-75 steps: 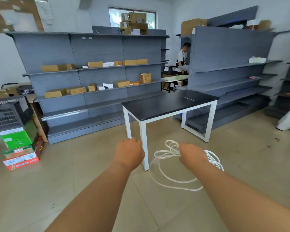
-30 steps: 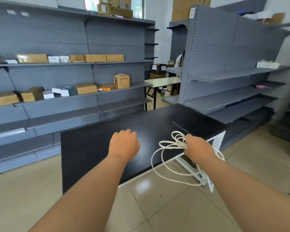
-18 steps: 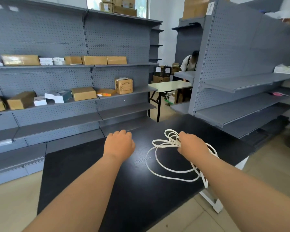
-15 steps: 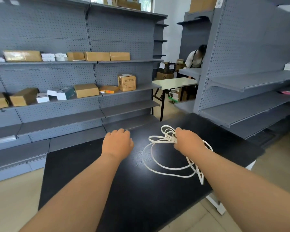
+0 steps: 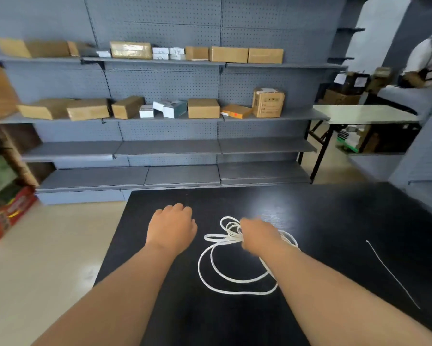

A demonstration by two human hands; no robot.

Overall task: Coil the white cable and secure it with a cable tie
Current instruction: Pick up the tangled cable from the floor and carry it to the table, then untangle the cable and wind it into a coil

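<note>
My right hand [image 5: 258, 235] grips a loose bundle of white cable [image 5: 217, 279] over the black table [image 5: 334, 221]. Small loops stick out past my knuckles, and larger loops lie on the tabletop below my wrist. My left hand [image 5: 171, 227] hovers over the table's left part, a little left of the cable, fingers curled under and holding nothing. A thin white cable tie [image 5: 394, 275] lies straight on the table to the right of my right forearm.
Grey pegboard shelving [image 5: 175, 146] with several cardboard boxes stands just behind the table. A pale folding table [image 5: 364, 114] and a person [image 5: 429, 63] are at the back right. Coloured boxes [image 5: 7, 213] sit on the floor at the left.
I have walked up to the black table with the cable in my right hand. The cable's lower loops now lie on the tabletop. My view has turned left towards the shelving.
</note>
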